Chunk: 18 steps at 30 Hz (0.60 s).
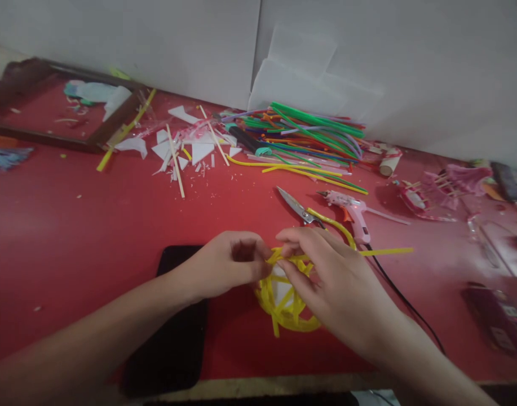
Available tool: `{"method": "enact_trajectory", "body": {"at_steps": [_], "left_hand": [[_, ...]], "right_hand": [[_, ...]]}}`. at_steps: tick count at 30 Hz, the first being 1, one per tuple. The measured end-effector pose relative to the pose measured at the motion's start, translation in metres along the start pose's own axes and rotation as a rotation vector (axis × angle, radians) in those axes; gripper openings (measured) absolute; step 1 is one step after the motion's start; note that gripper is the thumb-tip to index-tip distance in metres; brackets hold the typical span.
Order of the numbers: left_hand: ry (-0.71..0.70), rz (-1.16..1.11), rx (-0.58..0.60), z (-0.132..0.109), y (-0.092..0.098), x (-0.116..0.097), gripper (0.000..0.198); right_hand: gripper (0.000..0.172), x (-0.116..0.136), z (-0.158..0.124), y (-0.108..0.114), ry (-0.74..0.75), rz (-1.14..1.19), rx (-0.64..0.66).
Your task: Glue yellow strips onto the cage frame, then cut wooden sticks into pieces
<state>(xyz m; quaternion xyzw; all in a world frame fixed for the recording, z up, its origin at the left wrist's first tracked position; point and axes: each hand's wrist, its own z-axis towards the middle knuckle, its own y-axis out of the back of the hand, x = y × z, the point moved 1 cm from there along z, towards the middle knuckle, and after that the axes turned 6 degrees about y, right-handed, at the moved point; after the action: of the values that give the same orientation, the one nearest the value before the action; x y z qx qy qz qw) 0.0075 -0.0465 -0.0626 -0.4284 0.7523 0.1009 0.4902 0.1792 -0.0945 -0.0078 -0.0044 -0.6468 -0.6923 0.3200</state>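
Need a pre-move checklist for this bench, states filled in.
1. Left hand on yellow frame: ok, fingers at its upper edge.
2. Right hand on frame: ok, fingertips at the same edge.
3. Scissors pointing away from hands: ok.
4. Glue gun apart from hands: ok, lying beyond the right hand.
5. Glue gun nozzle hot: cannot tell.
6. Left forearm clear of black slab: not ok, crosses over it.

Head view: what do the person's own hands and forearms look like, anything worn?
The left hand and right hand are ungloved, with slim wrists. The left forearm and right forearm show no sleeves, watch or bracelet. No ring or marking is discernible.
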Motion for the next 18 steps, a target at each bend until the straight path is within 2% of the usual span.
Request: {"method": "enact_trajectory", "body": {"at_steps": [7, 11, 18], "left_hand": [[0.021, -0.003, -0.032, 0.0003, -0.0003, 0.0005, 0.023], [0.026, 0.031, -0.044, -0.0001, -0.0009, -0.0002, 0.021], [0.015, 0.102, -0.065, -0.0004, -0.0002, -0.0026, 0.013]], "right_hand": [[0.019, -0.0037, 0.0011, 0.0071, 0.03, -0.13, -0.017], [0.008, 0.0005, 0.0005, 0.0086, 0.071, -0.061, -0.002], [0.012, 0.0019, -0.005, 0.0024, 0.007, 0.027, 0.054]]}}
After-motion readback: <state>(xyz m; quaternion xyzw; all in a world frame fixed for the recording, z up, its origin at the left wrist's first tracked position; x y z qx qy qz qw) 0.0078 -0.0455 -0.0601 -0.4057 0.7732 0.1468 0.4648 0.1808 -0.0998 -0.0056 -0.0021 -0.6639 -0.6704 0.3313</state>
